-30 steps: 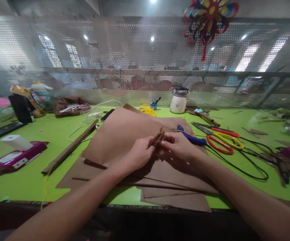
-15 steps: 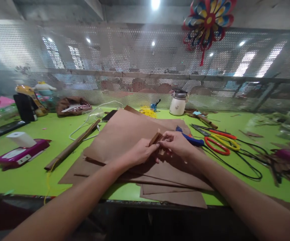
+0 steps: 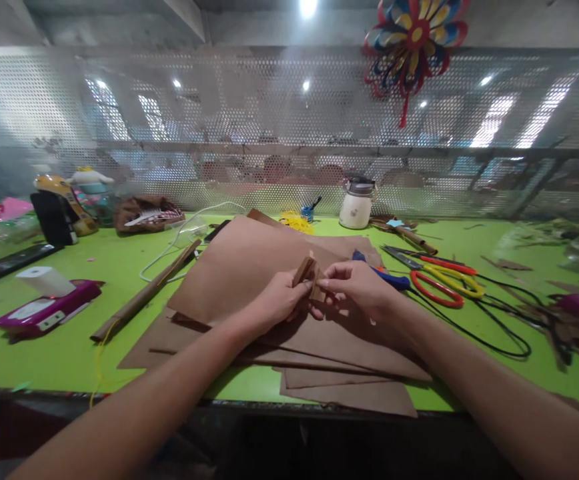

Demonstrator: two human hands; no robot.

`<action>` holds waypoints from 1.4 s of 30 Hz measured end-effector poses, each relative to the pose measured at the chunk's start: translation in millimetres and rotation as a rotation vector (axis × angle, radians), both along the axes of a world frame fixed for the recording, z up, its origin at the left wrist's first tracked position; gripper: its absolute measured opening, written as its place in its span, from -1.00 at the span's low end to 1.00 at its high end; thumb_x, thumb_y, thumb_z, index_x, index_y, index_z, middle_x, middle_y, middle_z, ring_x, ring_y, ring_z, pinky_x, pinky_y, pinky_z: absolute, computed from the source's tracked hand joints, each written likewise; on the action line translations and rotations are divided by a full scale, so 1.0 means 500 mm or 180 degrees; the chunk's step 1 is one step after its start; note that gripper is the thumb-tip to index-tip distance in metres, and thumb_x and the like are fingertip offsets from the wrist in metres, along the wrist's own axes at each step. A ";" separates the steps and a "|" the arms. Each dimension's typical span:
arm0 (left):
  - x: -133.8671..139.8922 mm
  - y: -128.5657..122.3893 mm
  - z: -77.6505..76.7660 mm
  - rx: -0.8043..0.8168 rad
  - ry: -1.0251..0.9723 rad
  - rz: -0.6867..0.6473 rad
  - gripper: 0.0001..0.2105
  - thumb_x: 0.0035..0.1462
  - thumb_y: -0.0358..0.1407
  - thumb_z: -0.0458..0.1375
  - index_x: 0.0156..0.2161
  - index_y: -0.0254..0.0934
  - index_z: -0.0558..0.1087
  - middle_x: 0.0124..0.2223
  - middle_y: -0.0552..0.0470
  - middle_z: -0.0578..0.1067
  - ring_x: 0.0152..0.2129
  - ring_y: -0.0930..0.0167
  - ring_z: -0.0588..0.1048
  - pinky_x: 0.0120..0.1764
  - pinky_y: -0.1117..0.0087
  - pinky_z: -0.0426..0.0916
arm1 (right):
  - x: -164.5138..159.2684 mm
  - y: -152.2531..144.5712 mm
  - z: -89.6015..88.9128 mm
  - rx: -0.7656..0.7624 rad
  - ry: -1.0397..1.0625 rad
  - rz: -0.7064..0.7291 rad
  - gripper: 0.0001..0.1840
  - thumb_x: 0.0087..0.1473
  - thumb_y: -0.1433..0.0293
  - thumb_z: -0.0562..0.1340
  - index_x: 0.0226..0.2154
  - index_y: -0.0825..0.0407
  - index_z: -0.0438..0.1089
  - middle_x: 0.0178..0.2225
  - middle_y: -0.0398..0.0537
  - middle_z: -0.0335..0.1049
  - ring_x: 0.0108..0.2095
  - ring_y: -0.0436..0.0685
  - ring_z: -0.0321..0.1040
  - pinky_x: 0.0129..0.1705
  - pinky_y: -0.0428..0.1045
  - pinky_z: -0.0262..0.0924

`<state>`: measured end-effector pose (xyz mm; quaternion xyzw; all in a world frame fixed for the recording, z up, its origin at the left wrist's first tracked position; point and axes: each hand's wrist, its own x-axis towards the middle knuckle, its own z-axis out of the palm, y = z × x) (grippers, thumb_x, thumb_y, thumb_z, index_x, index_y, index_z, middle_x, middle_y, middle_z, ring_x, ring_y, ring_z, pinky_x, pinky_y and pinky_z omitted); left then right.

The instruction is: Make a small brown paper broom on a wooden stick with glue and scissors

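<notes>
Above a pile of large brown paper sheets (image 3: 229,267), both hands meet on a small folded piece of brown paper (image 3: 303,271). My left hand (image 3: 282,297) pinches it from the left, thumb on top. My right hand (image 3: 352,287) grips its right side between thumb and forefinger, the other fingers curled below. The lower part of the folded paper is hidden by the fingers. Just behind my right hand lies a blue-handled tool (image 3: 392,279), partly covered by that hand. Scissors with red and yellow handles (image 3: 449,280) rest further right.
On the left are a rolled brown paper tube (image 3: 142,297) with yellow string and a purple power strip (image 3: 49,310) with a white plug. A white jug (image 3: 357,205) stands at the back. Black cord (image 3: 499,347) loops on the right near paper scraps. The table's front edge (image 3: 249,402) is close.
My right hand has drawn slightly away from my left, so more of the folded brown paper shows between them. The view has shifted a little; the table objects look unmoved.
</notes>
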<state>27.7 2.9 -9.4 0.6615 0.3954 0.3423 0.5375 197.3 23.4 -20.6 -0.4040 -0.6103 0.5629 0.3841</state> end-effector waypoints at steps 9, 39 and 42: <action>-0.003 -0.002 0.003 0.0088 0.0281 -0.0267 -0.75 0.13 -0.28 -0.02 -0.32 -0.45 0.42 -0.55 -0.06 0.50 -0.85 0.62 0.14 -0.77 0.58 -0.01 | -0.009 -0.006 -0.002 0.0174 -0.0231 -0.0108 -0.80 -0.14 0.31 0.29 -0.55 0.11 0.34 -0.72 -0.21 0.27 -0.70 -0.09 0.15 -0.68 -0.16 0.02; -0.012 0.005 -0.012 -0.0406 -0.0749 -0.0749 -0.73 0.16 -0.26 0.00 -0.23 -0.48 0.41 -0.41 -0.21 0.53 -0.72 0.55 0.35 -0.72 0.58 0.02 | 0.017 0.007 0.003 0.0021 0.0412 0.0873 -0.73 0.00 0.23 0.27 -0.45 0.14 0.42 -0.62 -0.11 0.35 -0.60 -0.05 0.22 -0.49 -0.09 0.05; -0.013 0.010 -0.017 -0.0450 -0.0948 -0.0810 -0.74 0.15 -0.26 0.03 -0.18 -0.46 0.40 -0.34 -0.22 0.53 -0.62 0.47 0.45 -0.72 0.58 0.04 | 0.015 0.006 0.001 -0.0052 0.0631 0.0933 -0.69 0.04 0.19 0.23 -0.46 0.13 0.41 -0.61 -0.10 0.35 -0.58 -0.02 0.25 -0.48 -0.07 0.08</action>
